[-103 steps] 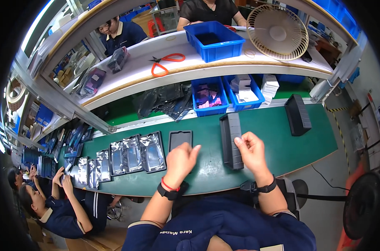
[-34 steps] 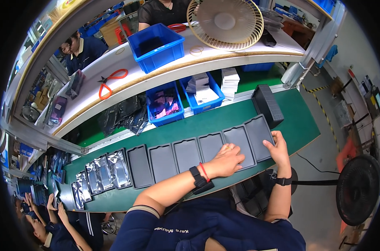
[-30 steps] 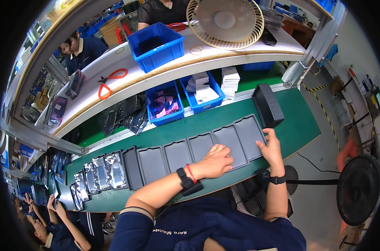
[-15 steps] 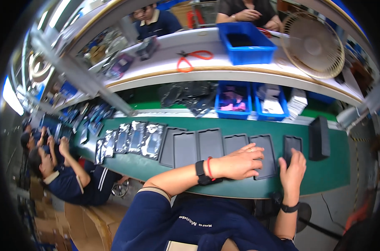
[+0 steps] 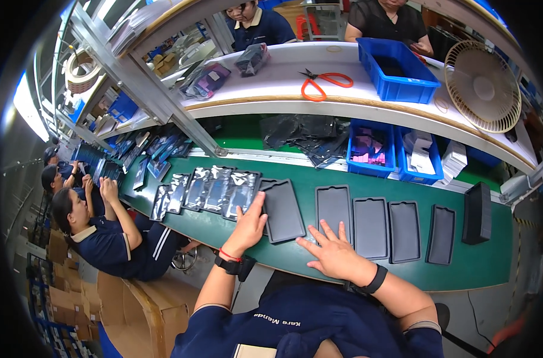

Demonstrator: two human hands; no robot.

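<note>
My left hand point(image 5: 248, 228) has its fingers stretched out along the left edge of a black shallow tray point(image 5: 285, 212), which overlaps another tray beneath it. My right hand point(image 5: 337, 255) is spread, palm down, at the lower end of a second black tray point(image 5: 333, 206); its fingertips cover part of that end. Neither hand grips anything. To the right lie more shallow trays, a wide one point(image 5: 371, 228), a narrower one point(image 5: 404, 232) and one standing apart point(image 5: 441, 235). Left of my left hand, several clear bags point(image 5: 241, 192) with dark flat pieces form an overlapping row.
A black block-like stack point(image 5: 477, 213) stands at the right end of the green table point(image 5: 343, 179). Blue bins point(image 5: 371, 170) sit behind the trays. The shelf above bears red-handled scissors point(image 5: 324, 82), a blue crate point(image 5: 402, 74) and a fan point(image 5: 483, 86). Co-workers sit left and opposite.
My left hand has moved from the right-hand trays to the left, and my right hand has also come left. The trays now lie spaced differently. The view has shifted.
</note>
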